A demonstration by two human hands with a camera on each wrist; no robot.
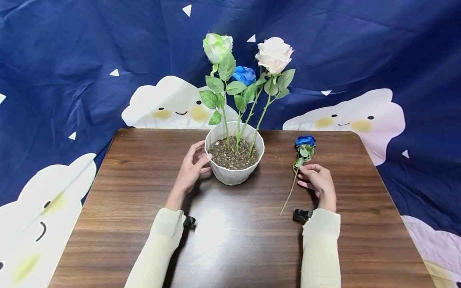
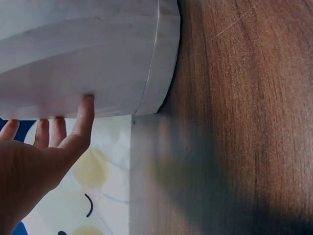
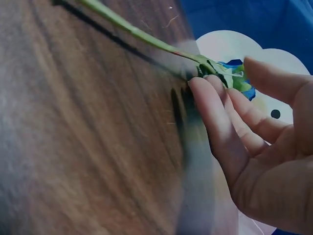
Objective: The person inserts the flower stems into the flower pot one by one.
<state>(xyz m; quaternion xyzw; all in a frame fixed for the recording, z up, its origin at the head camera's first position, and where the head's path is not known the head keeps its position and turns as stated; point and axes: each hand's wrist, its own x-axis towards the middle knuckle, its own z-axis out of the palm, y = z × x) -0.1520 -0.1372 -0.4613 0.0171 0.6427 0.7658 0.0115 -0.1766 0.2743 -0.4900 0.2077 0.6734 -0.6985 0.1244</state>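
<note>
A white faceted flowerpot (image 1: 234,176) filled with soil (image 1: 230,156) stands near the back of the table. In it are a green-white rose (image 1: 217,48), a blue rose (image 1: 244,75) and a pale pink rose (image 1: 275,55). My left hand (image 1: 192,166) rests against the pot's left side. In the left wrist view, a fingertip of that hand (image 2: 54,152) touches the pot wall (image 2: 98,63). To the right, my right hand (image 1: 318,180) pinches a second blue rose (image 1: 305,141) by its upper stem and leaves. Its bare stem (image 3: 146,41) slants toward the near side.
The brown wooden table (image 1: 144,240) carries the pot and the loose rose. Behind it hangs a dark blue cloth (image 1: 90,48) printed with smiling clouds. Black camera mounts sit at the left wrist (image 1: 189,223) and right wrist (image 1: 302,215).
</note>
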